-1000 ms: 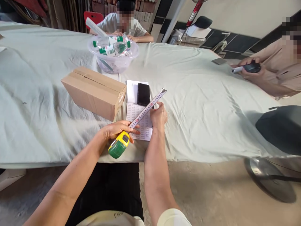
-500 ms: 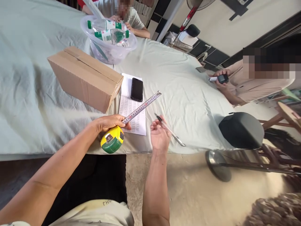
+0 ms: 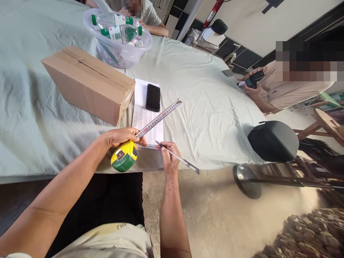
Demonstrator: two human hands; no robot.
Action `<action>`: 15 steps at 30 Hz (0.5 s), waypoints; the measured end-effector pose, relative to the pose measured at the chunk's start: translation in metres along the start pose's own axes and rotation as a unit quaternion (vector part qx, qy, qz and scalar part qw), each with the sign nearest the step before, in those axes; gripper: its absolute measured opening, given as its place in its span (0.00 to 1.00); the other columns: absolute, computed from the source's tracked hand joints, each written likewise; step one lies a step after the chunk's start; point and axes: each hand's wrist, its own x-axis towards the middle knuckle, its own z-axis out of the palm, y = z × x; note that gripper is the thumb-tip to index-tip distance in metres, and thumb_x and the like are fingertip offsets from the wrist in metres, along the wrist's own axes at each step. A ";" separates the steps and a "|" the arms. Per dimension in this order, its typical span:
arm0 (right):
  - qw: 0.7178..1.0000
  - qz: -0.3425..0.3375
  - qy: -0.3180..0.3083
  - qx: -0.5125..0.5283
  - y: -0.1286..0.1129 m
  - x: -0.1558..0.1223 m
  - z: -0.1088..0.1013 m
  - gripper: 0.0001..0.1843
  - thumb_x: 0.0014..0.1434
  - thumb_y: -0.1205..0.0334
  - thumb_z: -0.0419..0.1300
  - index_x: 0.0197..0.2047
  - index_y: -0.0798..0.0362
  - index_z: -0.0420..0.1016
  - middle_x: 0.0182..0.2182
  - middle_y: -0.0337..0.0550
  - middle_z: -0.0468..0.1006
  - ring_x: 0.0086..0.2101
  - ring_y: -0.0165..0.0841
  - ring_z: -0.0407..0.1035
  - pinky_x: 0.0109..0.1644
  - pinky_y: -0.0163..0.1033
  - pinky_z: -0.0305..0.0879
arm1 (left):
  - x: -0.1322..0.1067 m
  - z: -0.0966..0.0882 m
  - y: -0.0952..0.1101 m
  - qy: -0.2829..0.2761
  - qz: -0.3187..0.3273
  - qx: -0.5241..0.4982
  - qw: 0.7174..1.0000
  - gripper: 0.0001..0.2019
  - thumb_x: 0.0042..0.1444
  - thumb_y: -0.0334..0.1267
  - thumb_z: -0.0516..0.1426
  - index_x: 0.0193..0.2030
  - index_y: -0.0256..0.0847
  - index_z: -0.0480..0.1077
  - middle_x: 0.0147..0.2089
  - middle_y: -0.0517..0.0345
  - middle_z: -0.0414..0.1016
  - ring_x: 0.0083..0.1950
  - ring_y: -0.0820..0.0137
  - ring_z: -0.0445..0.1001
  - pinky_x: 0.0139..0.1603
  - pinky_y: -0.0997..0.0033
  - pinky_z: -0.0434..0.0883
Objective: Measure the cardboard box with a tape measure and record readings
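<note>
My left hand (image 3: 122, 137) is closed on a yellow and green tape measure (image 3: 125, 156). Its metal blade sticks out up and to the right, passing above a printed sheet of paper (image 3: 158, 130). Between the fingers of my right hand (image 3: 170, 156) is a pen (image 3: 182, 161), its tip at the lower right edge of the sheet; whether it touches the paper I cannot tell. A black phone (image 3: 153, 97) lies on the upper part of the paper. Left of the sheet stands a closed cardboard box (image 3: 88, 86).
A clear plastic basin (image 3: 118, 53) with several green-capped bottles stands behind the box on the cloth-covered table (image 3: 199, 93). One person (image 3: 153, 21) sits at the far side; another person (image 3: 292, 89) at the right holds a dark device. A black stool (image 3: 272, 141) stands by the table's right end.
My right hand has moved left and turned, bringing the pen tip from beside the sheet to its lower right edge. My left hand still holds the tape measure, blade extended.
</note>
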 end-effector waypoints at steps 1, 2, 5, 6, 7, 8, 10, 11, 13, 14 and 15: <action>1.000 0.001 -0.001 -0.017 0.000 0.000 0.000 0.06 0.60 0.59 0.55 0.38 0.49 0.71 0.29 0.41 0.79 0.34 0.38 0.75 0.41 0.45 0.70 | 0.000 0.000 0.000 -0.001 0.000 0.001 1.000 0.05 0.48 0.26 0.59 0.34 0.34 0.73 0.40 0.49 0.80 0.28 0.71 0.76 0.32 0.70 0.73; 0.999 0.003 0.001 -0.032 0.001 0.001 0.000 0.05 0.60 0.59 0.55 0.36 0.49 0.70 0.27 0.40 0.78 0.33 0.38 0.75 0.40 0.44 0.70 | 0.001 0.000 -0.001 -0.001 0.001 0.001 1.000 0.05 0.48 0.26 0.59 0.34 0.33 0.73 0.40 0.48 0.80 0.28 0.71 0.76 0.32 0.71 0.73; 0.998 0.005 0.004 -0.060 0.003 0.002 0.001 0.05 0.59 0.61 0.54 0.32 0.49 0.69 0.24 0.37 0.74 0.30 0.36 0.74 0.36 0.41 0.68 | 0.002 -0.001 -0.001 -0.002 0.003 0.003 1.000 0.06 0.49 0.25 0.57 0.34 0.33 0.73 0.40 0.47 0.80 0.28 0.71 0.76 0.32 0.71 0.74; 0.998 0.003 0.001 -0.068 0.004 0.003 0.002 0.05 0.58 0.62 0.54 0.31 0.49 0.69 0.25 0.37 0.73 0.29 0.35 0.73 0.35 0.41 0.67 | 0.003 -0.002 -0.002 -0.001 0.005 0.006 1.000 0.06 0.49 0.25 0.57 0.35 0.33 0.73 0.40 0.47 0.80 0.28 0.71 0.76 0.32 0.70 0.74; 0.997 -0.001 -0.003 -0.075 0.004 0.003 0.002 0.05 0.58 0.62 0.54 0.31 0.49 0.69 0.25 0.37 0.72 0.29 0.34 0.72 0.35 0.40 0.67 | 0.003 -0.002 -0.002 0.000 0.006 0.009 1.000 0.07 0.49 0.25 0.57 0.35 0.32 0.73 0.40 0.47 0.80 0.28 0.70 0.76 0.32 0.70 0.74; 0.997 -0.005 -0.006 -0.081 0.004 0.003 0.001 0.05 0.57 0.62 0.54 0.30 0.49 0.69 0.25 0.36 0.72 0.29 0.34 0.71 0.34 0.40 0.66 | 0.003 -0.002 -0.002 0.001 0.005 0.011 1.000 0.07 0.50 0.25 0.57 0.36 0.32 0.73 0.41 0.47 0.80 0.28 0.70 0.76 0.32 0.70 0.74; 0.996 -0.012 -0.010 -0.084 0.004 0.003 0.001 0.06 0.57 0.62 0.53 0.29 0.49 0.68 0.25 0.36 0.70 0.28 0.33 0.68 0.34 0.39 0.64 | 0.003 -0.003 -0.003 0.001 0.006 0.013 1.000 0.07 0.50 0.26 0.57 0.36 0.33 0.73 0.41 0.47 0.80 0.28 0.70 0.77 0.32 0.70 0.74; 0.996 -0.015 -0.010 -0.084 0.004 0.003 0.000 0.06 0.58 0.62 0.53 0.29 0.49 0.68 0.25 0.36 0.70 0.28 0.33 0.67 0.33 0.39 0.63 | 0.003 -0.003 -0.003 0.000 0.007 0.012 1.000 0.07 0.49 0.26 0.57 0.36 0.33 0.73 0.41 0.47 0.80 0.28 0.70 0.77 0.32 0.69 0.74; 0.996 -0.021 -0.010 -0.084 0.003 0.003 0.000 0.07 0.58 0.63 0.52 0.28 0.49 0.68 0.25 0.36 0.69 0.27 0.32 0.65 0.32 0.38 0.61 | 0.003 -0.003 -0.004 -0.004 0.009 0.010 1.000 0.07 0.49 0.26 0.58 0.35 0.33 0.74 0.41 0.47 0.80 0.28 0.70 0.76 0.33 0.69 0.74; 0.996 -0.025 -0.011 -0.085 0.003 0.004 0.000 0.08 0.58 0.63 0.52 0.28 0.49 0.68 0.25 0.36 0.68 0.27 0.32 0.64 0.32 0.38 0.60 | 0.003 -0.003 -0.004 -0.006 0.010 0.008 1.000 0.06 0.48 0.27 0.59 0.35 0.33 0.74 0.41 0.47 0.80 0.28 0.70 0.76 0.33 0.69 0.74; 0.996 -0.028 -0.011 -0.085 0.002 0.004 -0.001 0.08 0.57 0.64 0.52 0.27 0.49 0.67 0.25 0.36 0.68 0.26 0.31 0.63 0.31 0.38 0.59 | 0.003 -0.003 -0.004 -0.007 0.011 0.007 1.000 0.06 0.48 0.27 0.59 0.35 0.34 0.74 0.41 0.47 0.80 0.28 0.70 0.76 0.34 0.69 0.74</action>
